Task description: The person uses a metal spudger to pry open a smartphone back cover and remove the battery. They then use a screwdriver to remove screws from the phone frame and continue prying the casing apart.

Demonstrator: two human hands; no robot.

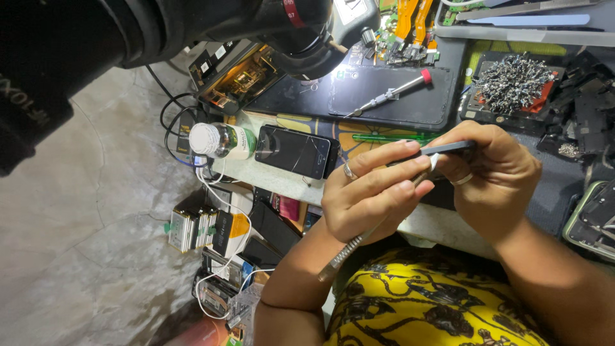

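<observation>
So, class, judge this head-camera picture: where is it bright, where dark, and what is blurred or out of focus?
Head view: brightest glare sits by the circuit board at the top; the microscope body at upper left is a dark, blurred mass; both hands, left hand and right hand, are sharp and evenly lit; the cracked phone shows faint reflections; the frame looks tilted.

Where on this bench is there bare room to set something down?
Little. The dark mat is bare around the red-capped screwdriver; a pale strip lies below the cracked phone. Crowded elsewhere: screw pile, circuit boards, both hands.
</observation>
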